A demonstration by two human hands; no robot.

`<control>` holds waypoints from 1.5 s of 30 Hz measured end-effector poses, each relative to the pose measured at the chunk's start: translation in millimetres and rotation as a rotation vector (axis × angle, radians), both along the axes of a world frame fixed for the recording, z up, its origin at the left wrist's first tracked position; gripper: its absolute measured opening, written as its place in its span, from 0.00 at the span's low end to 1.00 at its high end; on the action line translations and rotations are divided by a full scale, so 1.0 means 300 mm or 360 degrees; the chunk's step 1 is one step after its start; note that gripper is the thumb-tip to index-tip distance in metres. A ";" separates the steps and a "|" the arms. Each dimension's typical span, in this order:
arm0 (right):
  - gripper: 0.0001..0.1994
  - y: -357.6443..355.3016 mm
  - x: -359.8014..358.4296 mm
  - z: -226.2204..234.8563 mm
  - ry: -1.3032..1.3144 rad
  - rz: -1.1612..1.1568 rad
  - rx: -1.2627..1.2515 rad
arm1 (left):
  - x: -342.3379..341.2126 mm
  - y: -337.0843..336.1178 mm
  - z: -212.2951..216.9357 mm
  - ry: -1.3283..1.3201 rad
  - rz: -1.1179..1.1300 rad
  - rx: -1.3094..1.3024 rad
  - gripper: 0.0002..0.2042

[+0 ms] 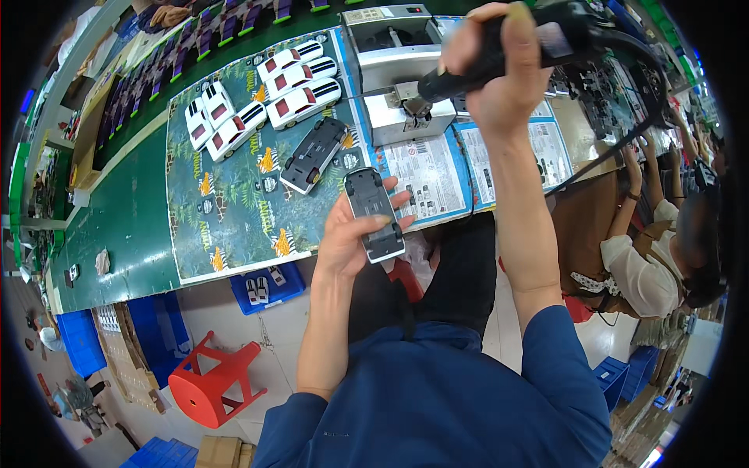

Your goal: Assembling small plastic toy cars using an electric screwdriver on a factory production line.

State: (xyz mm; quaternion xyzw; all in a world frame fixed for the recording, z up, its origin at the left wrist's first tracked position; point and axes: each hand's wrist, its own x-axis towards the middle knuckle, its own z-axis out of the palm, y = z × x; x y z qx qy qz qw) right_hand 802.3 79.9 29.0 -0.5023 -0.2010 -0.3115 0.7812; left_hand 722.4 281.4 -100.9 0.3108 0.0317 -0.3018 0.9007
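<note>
Left hand: closed around a toy car, underside up, over the tabletop's near edge; thumb laid across the chassis, car's roof hidden.
Right hand: wrapped round a black power screwdriver; grip partly covered by fingers, fingertips blurred.
Driver tip: at a small metal box; contact cannot be made out.
Patterned mat: second car laid underside up by its right edge; six white cars grouped toward its far edge.
Tabletop's far edge: purple-and-green pieces partly cut off; kind unclear.
</note>
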 end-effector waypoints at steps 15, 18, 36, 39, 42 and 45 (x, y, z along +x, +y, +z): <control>0.22 0.008 -0.094 -0.052 0.0387 0.0094 -0.0281 | 0.004 -0.019 -0.011 0.0209 0.0167 -0.0181 0.31; 0.31 0.042 -0.217 -0.029 0.0200 0.0518 0.0034 | 0.005 -0.019 -0.007 0.0162 0.0144 -0.0083 0.32; 0.32 0.138 -0.320 -0.052 0.0411 0.0733 -0.0098 | 0.025 -0.044 0.041 0.0257 0.0189 -0.0107 0.27; 0.35 0.160 -0.315 -0.024 0.0490 0.0686 -0.0130 | 0.032 -0.068 0.073 0.0336 0.0199 -0.0181 0.22; 0.35 0.149 -0.297 -0.034 0.0532 0.0841 -0.0093 | 0.028 -0.066 0.080 0.0361 0.0092 -0.0283 0.19; 0.36 0.136 -0.295 -0.037 0.0597 0.0964 -0.0100 | 0.037 -0.059 0.051 0.0392 0.0048 -0.0384 0.23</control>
